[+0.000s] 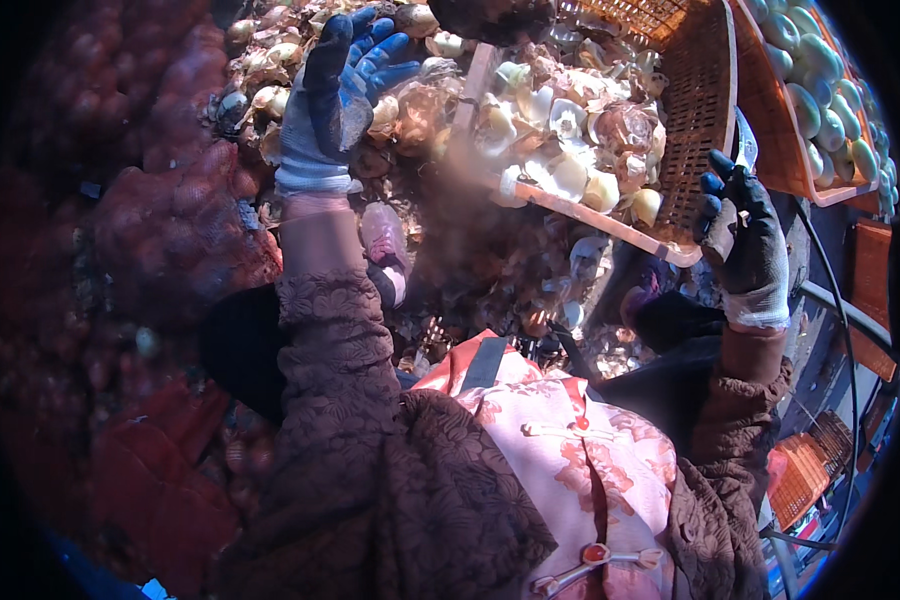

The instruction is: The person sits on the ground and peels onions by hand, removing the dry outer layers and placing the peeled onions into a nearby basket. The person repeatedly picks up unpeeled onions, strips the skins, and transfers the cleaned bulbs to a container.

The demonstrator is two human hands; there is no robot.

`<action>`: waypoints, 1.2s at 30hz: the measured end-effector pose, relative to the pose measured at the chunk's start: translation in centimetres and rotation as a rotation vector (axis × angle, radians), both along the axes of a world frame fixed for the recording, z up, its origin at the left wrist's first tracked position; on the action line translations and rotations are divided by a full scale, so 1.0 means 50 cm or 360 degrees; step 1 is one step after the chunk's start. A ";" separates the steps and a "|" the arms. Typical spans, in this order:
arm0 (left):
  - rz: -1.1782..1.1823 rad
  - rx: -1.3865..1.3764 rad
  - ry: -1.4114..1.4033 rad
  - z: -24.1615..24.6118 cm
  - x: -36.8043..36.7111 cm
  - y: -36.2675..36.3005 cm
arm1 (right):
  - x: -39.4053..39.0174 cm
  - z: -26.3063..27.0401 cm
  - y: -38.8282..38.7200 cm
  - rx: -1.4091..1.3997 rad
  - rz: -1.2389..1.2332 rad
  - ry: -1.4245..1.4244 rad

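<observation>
My left hand (349,94), in a blue-coated work glove, is held over a heap of onions and dry skins (270,56), with its fingers apart and nothing seen in it. At the right, my right hand (746,232), also gloved, is closed around the dark handle of a knife (746,142), whose blade points up. That hand is beside the corner of an orange plastic crate (694,120). Inside the crate lie cut onion ends, skins and some onions (570,180). A dark, blurred object hangs at the top edge; what it is cannot be told.
Red mesh sacks of onions (187,195) are piled along the left. Another orange crate (780,112) with peeled onions (817,75) stands at the upper right. A black cable (832,285) and a metal tube (847,315) run down the right side. More orange crates (799,476) lie lower right.
</observation>
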State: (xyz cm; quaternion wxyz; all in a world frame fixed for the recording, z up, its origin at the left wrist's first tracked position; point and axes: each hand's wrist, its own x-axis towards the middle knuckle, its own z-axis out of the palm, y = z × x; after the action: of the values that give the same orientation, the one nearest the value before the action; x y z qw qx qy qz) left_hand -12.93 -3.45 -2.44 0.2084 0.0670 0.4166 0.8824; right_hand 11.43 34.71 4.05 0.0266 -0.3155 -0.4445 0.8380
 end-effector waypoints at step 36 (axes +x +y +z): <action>0.0639 -0.0004 -0.0901 -0.271 0.190 -0.045 | -0.052 0.001 -0.048 0.0194 -0.0069 -0.0044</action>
State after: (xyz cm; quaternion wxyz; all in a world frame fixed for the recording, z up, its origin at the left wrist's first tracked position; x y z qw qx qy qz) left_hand -3.45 -5.71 -16.01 0.1379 -0.2639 0.3482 0.8888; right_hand 8.85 32.33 4.12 0.0578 -0.3343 -0.4881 0.8041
